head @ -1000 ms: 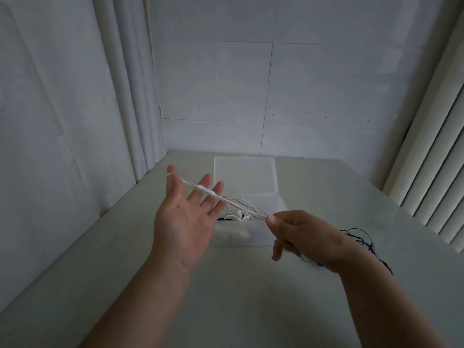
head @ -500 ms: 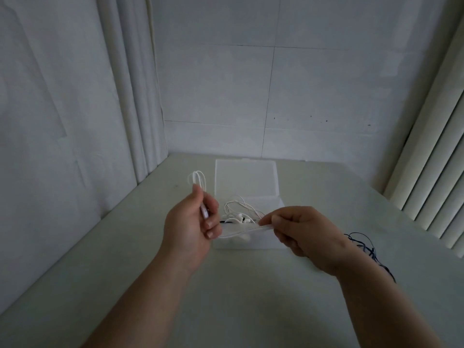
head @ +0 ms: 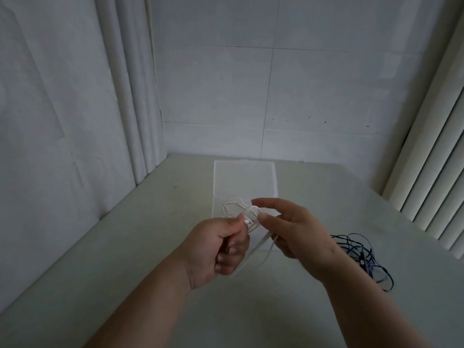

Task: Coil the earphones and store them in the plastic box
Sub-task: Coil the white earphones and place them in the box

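White earphones (head: pixel 241 209) bunch in left hand (head: pixel 216 249), box (head: pixel 244 179) partly hidden.

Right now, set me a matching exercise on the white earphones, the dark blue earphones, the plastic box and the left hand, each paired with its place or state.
Column one:
1. white earphones
2. dark blue earphones
3. plastic box
4. left hand

Column two:
A. lying loose on the table to the right
B. closed in a fist round the cable
C. open, standing beyond the hands
D. held up between both hands

Pairs: 1-D, 2-A, 3-C, 4-B
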A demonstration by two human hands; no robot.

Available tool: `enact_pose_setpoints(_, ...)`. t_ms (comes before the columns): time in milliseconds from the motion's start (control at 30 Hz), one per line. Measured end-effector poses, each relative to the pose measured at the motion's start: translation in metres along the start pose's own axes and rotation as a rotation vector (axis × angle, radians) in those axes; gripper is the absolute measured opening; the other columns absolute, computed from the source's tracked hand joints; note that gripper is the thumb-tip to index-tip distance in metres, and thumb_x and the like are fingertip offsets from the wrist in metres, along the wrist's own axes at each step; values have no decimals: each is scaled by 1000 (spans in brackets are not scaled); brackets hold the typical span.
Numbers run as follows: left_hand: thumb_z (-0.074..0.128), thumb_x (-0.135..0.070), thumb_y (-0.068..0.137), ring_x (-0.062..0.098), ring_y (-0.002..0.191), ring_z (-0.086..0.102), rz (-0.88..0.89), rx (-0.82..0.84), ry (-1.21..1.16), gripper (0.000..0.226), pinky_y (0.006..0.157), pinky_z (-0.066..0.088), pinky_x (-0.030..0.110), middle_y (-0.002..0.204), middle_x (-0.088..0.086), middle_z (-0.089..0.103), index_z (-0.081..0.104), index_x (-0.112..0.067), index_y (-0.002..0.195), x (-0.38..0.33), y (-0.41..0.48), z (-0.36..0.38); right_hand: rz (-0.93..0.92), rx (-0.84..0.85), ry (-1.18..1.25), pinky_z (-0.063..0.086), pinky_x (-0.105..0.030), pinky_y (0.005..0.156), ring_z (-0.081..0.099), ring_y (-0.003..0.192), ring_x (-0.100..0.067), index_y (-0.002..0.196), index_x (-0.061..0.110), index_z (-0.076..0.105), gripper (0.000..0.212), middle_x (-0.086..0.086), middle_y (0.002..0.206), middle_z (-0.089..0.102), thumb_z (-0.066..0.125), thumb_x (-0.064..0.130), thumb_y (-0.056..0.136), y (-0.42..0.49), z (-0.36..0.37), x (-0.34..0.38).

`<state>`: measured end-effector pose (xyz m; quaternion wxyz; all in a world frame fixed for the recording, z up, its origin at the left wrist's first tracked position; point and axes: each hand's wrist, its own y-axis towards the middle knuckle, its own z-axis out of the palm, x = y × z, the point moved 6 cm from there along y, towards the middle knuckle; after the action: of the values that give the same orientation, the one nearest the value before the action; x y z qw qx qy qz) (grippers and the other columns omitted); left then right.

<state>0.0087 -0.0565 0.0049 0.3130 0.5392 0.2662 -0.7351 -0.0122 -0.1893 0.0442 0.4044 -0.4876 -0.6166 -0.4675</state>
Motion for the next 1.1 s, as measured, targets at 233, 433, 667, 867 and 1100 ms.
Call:
enact_pose_setpoints(233, 59, -6, 81, 13, 43, 41, 105, -63, -67, 12, 41, 37, 20, 63, 7, 48, 60, -8, 69, -8, 0, 2, 98, -90, 330, 16, -19, 40, 26, 39, -11, 68, 11, 53, 27, 0, 48, 37, 46, 6, 94, 4, -4, -7)
enact_pose_setpoints(433, 60, 13, 80, 19, 66, 58, 407, -411, -16, 33, 71, 44, 30, 68, 6, 66, 67, -18, 90, -21, 0, -24, 199, -171, 634, 12, -17, 36, 18, 42, -10, 63, 20, 37, 42, 2, 52, 25, 46, 41, 98, 7, -12, -18)
enact_pose_setpoints(667, 61, 9, 86, 9, 58, 64, 469, -642, 204, 27, 62, 54, 20, 69, 1, 75, 69, -17, 83, -30, -1, -34, 165, -343, 418, 18, -19, 37, 25, 43, -12, 70, 16, 41, 32, -2, 55, 34, 52, 24, 98, 13, -20, -29)
enact_pose_setpoints(867, 69, 5, 81, 17, 62, 64, 434, -742, 347, 26, 66, 56, 29, 68, 2, 73, 70, -20, 74, -46, 12, -46, 239, -368, 116, 28, -24, 40, 40, 51, -14, 87, 4, 53, 18, -9, 67, 51, 49, 18, 97, 37, -30, -15)
enact_pose_setpoints(1100, 75, -24, 78, 11, 84, 69, 209, -793, 1015, 6, 78, 51, 25, 83, -10, 73, 73, -30, 77, -56, 36, -73, 286, -235, -264, 48, -28, 54, 60, 64, -17, 85, 5, 62, 11, -12, 82, 68, 62, 13, 92, 80, -31, -22)
